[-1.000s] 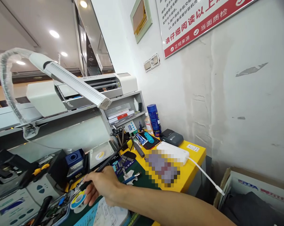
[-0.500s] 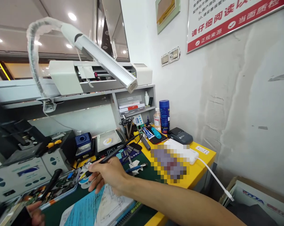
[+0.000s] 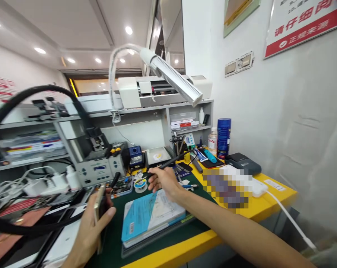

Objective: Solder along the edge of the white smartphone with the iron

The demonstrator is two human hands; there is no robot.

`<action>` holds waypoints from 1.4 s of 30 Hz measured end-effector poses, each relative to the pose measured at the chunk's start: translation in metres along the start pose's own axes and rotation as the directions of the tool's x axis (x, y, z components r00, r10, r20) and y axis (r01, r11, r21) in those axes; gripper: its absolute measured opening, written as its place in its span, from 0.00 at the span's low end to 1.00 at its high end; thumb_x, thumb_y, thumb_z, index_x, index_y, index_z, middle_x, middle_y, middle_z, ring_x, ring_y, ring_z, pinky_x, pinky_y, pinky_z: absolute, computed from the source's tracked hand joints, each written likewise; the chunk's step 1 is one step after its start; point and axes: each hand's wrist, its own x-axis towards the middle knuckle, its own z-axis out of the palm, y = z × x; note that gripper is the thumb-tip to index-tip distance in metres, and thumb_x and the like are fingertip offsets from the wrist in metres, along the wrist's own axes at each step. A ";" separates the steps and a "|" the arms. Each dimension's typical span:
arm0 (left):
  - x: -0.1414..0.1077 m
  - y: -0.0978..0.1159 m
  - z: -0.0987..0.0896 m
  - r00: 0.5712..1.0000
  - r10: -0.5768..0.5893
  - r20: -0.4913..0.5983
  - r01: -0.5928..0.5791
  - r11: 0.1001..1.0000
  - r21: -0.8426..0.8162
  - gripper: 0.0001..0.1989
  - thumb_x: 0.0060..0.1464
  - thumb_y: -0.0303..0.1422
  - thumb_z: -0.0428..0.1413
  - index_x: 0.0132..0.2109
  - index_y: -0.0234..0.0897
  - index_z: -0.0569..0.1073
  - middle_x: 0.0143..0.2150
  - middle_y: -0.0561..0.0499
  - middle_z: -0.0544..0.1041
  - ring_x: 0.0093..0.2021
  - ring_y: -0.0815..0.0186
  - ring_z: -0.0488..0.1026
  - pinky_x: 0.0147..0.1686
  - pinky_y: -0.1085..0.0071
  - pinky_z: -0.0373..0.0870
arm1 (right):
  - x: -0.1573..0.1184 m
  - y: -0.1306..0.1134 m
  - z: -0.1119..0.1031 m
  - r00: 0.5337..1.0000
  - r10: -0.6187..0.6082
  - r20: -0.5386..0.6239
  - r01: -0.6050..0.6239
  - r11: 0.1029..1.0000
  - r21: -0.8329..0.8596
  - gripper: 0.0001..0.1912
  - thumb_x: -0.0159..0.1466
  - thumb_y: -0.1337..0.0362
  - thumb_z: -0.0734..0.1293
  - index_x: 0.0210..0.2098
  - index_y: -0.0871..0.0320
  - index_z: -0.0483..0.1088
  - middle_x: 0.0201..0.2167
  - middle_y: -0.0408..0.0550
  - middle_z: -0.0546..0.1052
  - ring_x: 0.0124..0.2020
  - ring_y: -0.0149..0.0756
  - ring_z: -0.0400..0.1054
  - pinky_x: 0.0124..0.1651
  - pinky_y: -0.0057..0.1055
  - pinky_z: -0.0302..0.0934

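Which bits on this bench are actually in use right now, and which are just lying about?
In use:
right hand gripping the soldering iron
left hand holding the phone

Lying about:
blue spray can
booklet
desk lamp
small printer
solder reel

A blue spray can [image 3: 223, 137] stands by the wall beside what looks like a small black printer [image 3: 243, 163].
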 end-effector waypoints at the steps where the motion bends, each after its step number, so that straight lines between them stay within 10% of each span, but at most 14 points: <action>1: 0.001 -0.003 0.000 1.000 0.025 -0.003 -0.025 1.000 0.007 0.30 0.64 0.54 0.57 0.62 0.36 0.65 0.44 0.49 0.72 0.45 0.56 0.74 0.47 0.62 0.74 | 0.000 -0.001 0.000 1.000 -0.009 -0.009 0.010 1.000 0.009 0.16 0.74 0.58 0.71 0.57 0.59 0.74 0.54 0.53 0.79 0.47 0.45 0.78 0.48 0.45 0.77; 7: 0.000 -0.007 0.006 0.995 0.091 0.046 -0.096 0.985 0.142 0.33 0.63 0.58 0.53 0.62 0.37 0.63 0.43 0.47 0.74 0.41 0.52 0.75 0.43 0.57 0.75 | -0.008 -0.010 -0.001 0.999 -0.016 -0.050 0.018 0.999 0.033 0.17 0.74 0.58 0.71 0.58 0.58 0.73 0.56 0.54 0.79 0.49 0.47 0.78 0.50 0.48 0.76; 11: 0.006 0.008 0.005 0.976 0.096 0.197 -0.146 0.954 0.263 0.30 0.62 0.53 0.55 0.63 0.39 0.64 0.59 0.39 0.77 0.57 0.45 0.76 0.54 0.52 0.74 | -0.013 -0.013 0.000 0.997 -0.021 -0.069 0.024 0.999 0.038 0.17 0.74 0.58 0.71 0.58 0.58 0.73 0.55 0.53 0.79 0.49 0.46 0.78 0.49 0.47 0.76; 19: 0.038 0.023 0.018 0.850 0.011 0.527 -0.286 0.850 0.443 0.31 0.52 0.44 0.62 0.61 0.40 0.70 0.55 0.41 0.77 0.54 0.42 0.76 0.54 0.46 0.73 | 0.000 -0.008 -0.007 0.977 -0.044 -0.209 0.067 0.993 0.102 0.14 0.74 0.57 0.70 0.54 0.59 0.75 0.48 0.50 0.81 0.40 0.40 0.79 0.41 0.40 0.77; 27: 0.032 0.016 0.010 0.812 -0.149 0.564 -0.234 0.803 0.549 0.38 0.54 0.46 0.62 0.69 0.42 0.64 0.69 0.32 0.66 0.65 0.31 0.69 0.60 0.33 0.67 | -0.001 -0.009 -0.013 0.982 -0.066 -0.177 0.086 0.991 0.105 0.14 0.76 0.56 0.68 0.39 0.60 0.74 0.26 0.36 0.74 0.18 0.26 0.65 0.21 0.24 0.64; 42: 0.037 0.006 0.015 0.751 -0.156 0.641 -0.230 0.849 0.476 0.27 0.52 0.52 0.61 0.54 0.42 0.76 0.57 0.38 0.78 0.51 0.39 0.80 0.48 0.41 0.78 | -0.013 0.002 -0.011 0.999 -0.038 -0.021 0.040 0.995 0.097 0.14 0.54 0.56 0.80 0.27 0.58 0.75 0.14 0.39 0.75 0.11 0.29 0.68 0.12 0.20 0.60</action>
